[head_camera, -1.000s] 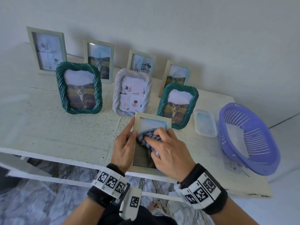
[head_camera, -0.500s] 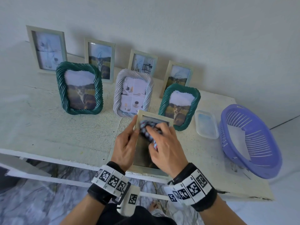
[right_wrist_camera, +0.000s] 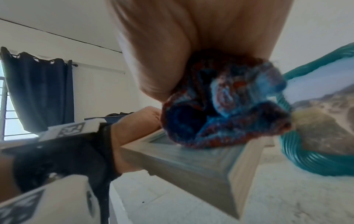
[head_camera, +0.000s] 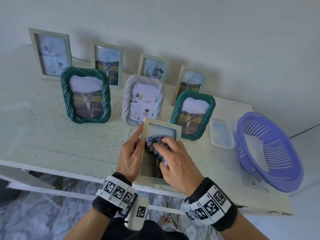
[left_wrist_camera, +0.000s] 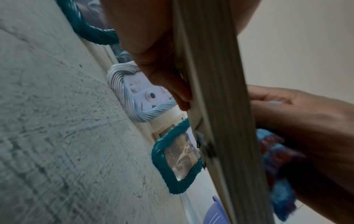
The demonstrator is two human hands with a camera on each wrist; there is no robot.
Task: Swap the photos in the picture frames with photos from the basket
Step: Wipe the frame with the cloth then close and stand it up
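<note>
A pale wooden picture frame [head_camera: 162,123] is held tilted at the table's front edge, glass towards me. My left hand [head_camera: 140,135] grips its left edge, thumb on the front and fingers [left_wrist_camera: 168,86] behind the rim [left_wrist_camera: 216,106]. My right hand [head_camera: 164,151] holds a bunched blue checked cloth [head_camera: 153,142] and presses it on the upper part of the glass. The right wrist view shows the cloth [right_wrist_camera: 220,106] sitting on the frame [right_wrist_camera: 191,160]. A purple basket [head_camera: 294,179] at the right holds a pale sheet [head_camera: 256,151].
Behind the held frame stand two green rope frames [head_camera: 86,94] [head_camera: 192,116] and a white rope frame [head_camera: 143,101]. Several pale frames lean on the wall [head_camera: 50,52]. A clear plastic lid [head_camera: 221,134] lies between the right green frame and the basket.
My right hand has slid the cloth from the middle of the glass up towards the frame's top. The left hand keeps its grip on the left edge.
</note>
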